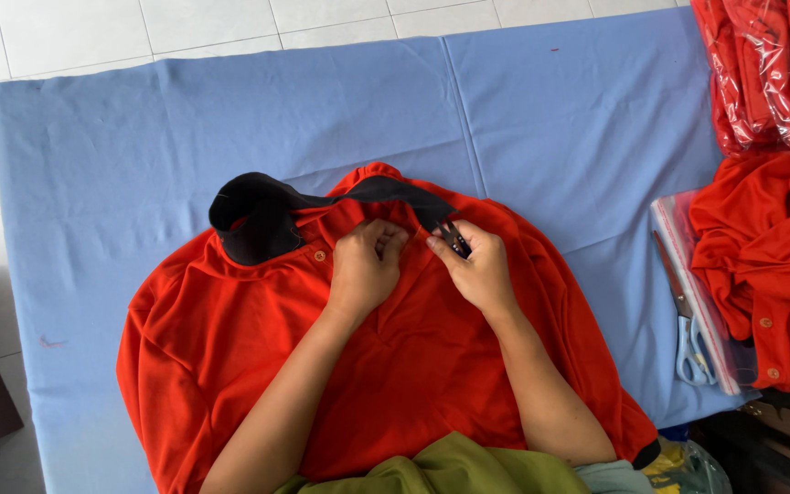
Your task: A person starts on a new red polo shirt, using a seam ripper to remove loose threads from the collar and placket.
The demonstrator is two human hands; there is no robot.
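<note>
Head view shows a red polo shirt (386,357) with a black collar (258,220) lying on a blue cloth-covered table (139,146), its neck pointing away from the person. Left hand (366,270) pinches the red fabric just below the collar; right hand (479,265) is clenched around small black thread snips (453,238) beside it. Scissors (688,329) lie on a clear bag (706,311) at the table's right edge, next to loose red shirts (770,256) and bagged red shirts (765,64).

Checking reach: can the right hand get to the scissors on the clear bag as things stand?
Probably yes. The scissors lie uncovered on the clear bag, nothing between; but the right hand already holds small black snips.
</note>
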